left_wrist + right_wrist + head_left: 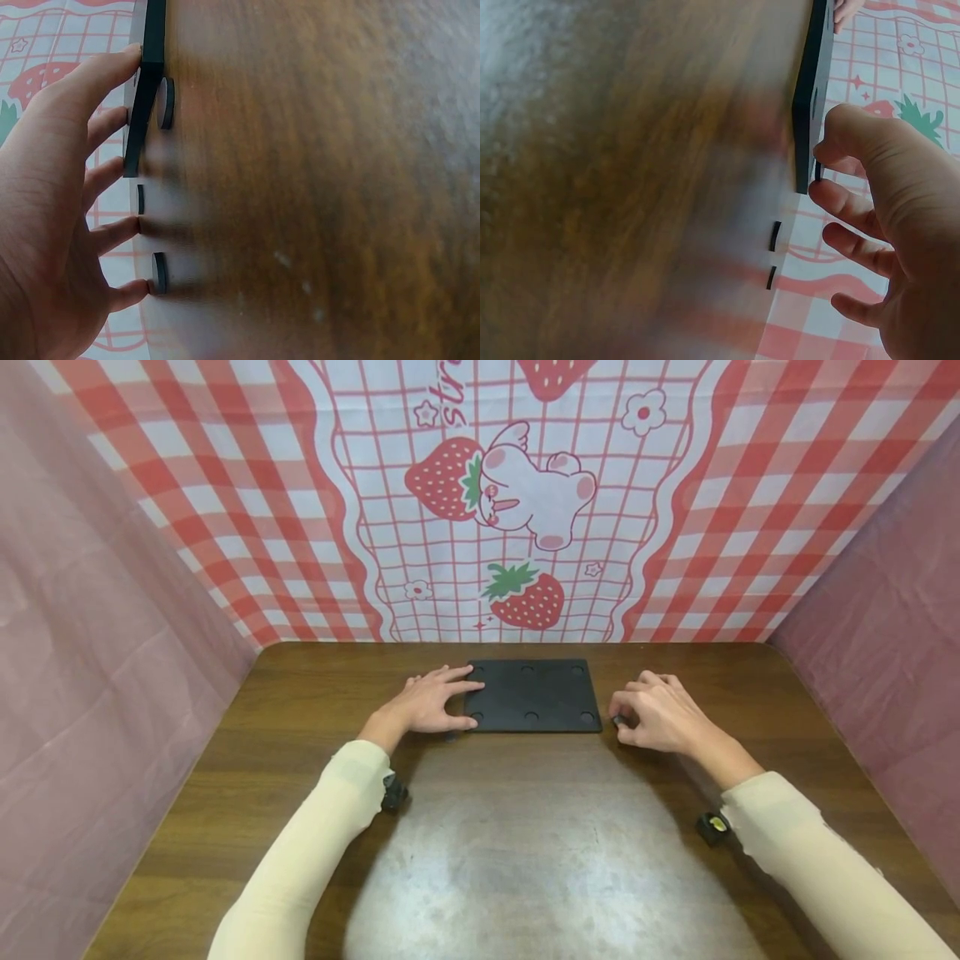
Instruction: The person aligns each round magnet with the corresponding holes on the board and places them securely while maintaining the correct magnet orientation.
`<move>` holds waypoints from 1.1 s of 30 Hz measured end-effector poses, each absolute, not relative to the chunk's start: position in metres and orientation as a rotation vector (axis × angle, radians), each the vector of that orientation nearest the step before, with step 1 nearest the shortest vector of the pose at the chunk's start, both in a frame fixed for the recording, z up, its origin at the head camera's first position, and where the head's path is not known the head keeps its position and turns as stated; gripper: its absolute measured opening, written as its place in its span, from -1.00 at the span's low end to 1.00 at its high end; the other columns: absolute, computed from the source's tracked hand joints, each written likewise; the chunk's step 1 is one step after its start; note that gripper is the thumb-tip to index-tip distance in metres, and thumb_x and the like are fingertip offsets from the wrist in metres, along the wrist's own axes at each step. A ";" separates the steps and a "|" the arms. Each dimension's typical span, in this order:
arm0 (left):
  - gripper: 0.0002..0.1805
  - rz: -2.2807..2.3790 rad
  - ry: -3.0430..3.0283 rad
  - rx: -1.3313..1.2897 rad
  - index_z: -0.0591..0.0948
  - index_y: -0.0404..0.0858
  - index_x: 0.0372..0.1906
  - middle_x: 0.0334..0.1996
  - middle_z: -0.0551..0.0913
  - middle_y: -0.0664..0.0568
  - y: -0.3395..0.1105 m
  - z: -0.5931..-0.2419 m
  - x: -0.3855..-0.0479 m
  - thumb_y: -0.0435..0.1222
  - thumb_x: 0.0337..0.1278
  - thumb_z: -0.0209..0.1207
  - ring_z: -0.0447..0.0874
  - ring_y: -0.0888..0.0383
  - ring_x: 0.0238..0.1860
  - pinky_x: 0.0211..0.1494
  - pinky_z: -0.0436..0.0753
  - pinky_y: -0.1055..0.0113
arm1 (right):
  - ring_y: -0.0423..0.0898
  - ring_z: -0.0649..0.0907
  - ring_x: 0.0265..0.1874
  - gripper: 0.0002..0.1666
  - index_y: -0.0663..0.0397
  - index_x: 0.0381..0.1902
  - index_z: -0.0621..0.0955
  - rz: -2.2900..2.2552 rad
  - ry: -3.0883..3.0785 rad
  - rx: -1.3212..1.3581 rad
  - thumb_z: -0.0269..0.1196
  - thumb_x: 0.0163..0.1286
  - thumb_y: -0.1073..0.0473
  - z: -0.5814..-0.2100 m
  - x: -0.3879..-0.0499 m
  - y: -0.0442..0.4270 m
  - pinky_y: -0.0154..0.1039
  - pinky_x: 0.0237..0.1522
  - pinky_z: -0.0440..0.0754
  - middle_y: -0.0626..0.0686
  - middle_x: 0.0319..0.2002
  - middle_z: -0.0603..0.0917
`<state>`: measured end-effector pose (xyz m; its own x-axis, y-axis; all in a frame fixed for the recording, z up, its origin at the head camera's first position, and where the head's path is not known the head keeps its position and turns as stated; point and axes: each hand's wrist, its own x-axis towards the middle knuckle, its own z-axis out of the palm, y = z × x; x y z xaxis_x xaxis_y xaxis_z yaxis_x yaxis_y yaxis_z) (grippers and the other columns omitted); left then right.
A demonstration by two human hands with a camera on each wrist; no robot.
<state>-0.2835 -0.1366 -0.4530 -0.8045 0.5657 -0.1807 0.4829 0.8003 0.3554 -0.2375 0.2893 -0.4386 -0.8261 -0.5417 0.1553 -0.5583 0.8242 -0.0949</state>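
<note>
A flat black rectangular board (534,695) with several round recesses lies near the far edge of the table. My left hand (431,700) is spread out, with thumb and fingertips touching the board's left end. Small black discs (167,103) are on the table by that hand, one of them close to the board's near edge. Just off the board's right end, my right hand (658,714) pinches a small black disc (819,169) between thumb and index finger. Its other fingers are loosely bent and apart.
Two more black discs (775,236) lie on the table under the right hand. The brown wooden table (510,827) ends at a strawberry-printed cloth (525,510) at the back. Pink curtains (97,635) hang on both sides.
</note>
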 end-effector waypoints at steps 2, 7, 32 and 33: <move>-0.12 0.429 2.708 0.806 0.34 0.21 0.79 0.91 0.03 0.10 -0.136 -0.453 -0.284 0.26 0.50 0.30 -0.12 -0.25 0.92 0.76 0.02 -0.66 | 0.00 0.59 -0.13 -0.80 -0.15 -0.22 0.82 0.207 -2.879 0.868 0.56 0.18 0.15 -0.438 -0.238 0.290 0.44 0.22 0.57 -0.14 -0.38 0.72; -0.13 0.429 2.709 0.804 0.34 0.21 0.79 0.91 0.03 0.10 -0.136 -0.453 -0.283 0.26 0.51 0.29 -0.11 -0.25 0.92 0.76 0.02 -0.66 | 0.01 0.59 -0.12 -0.80 -0.15 -0.22 0.81 0.210 -2.869 0.863 0.57 0.17 0.15 -0.438 -0.238 0.290 0.42 0.20 0.57 -0.15 -0.40 0.70; -0.12 0.419 2.714 0.821 0.34 0.19 0.79 0.91 0.03 0.08 -0.136 -0.454 -0.284 0.27 0.51 0.29 -0.09 -0.28 0.91 0.75 0.04 -0.67 | 0.03 0.61 -0.11 -0.81 -0.16 -0.23 0.82 0.250 -2.863 0.855 0.56 0.18 0.14 -0.438 -0.242 0.280 0.36 0.14 0.59 -0.10 -0.35 0.74; -0.12 0.419 2.714 0.820 0.34 0.19 0.79 0.91 0.03 0.08 -0.136 -0.454 -0.284 0.27 0.51 0.29 -0.09 -0.28 0.91 0.75 0.04 -0.66 | 0.03 0.61 -0.12 -0.81 -0.16 -0.23 0.82 0.249 -2.861 0.856 0.55 0.17 0.14 -0.438 -0.242 0.279 0.36 0.14 0.59 -0.10 -0.35 0.74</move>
<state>-0.2840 -0.1360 -0.4536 -0.8016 0.5715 -0.1757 0.4919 0.7974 0.3496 -0.2421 0.2794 -0.4378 -0.8271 -0.5305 0.1856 -0.5546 0.8239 -0.1167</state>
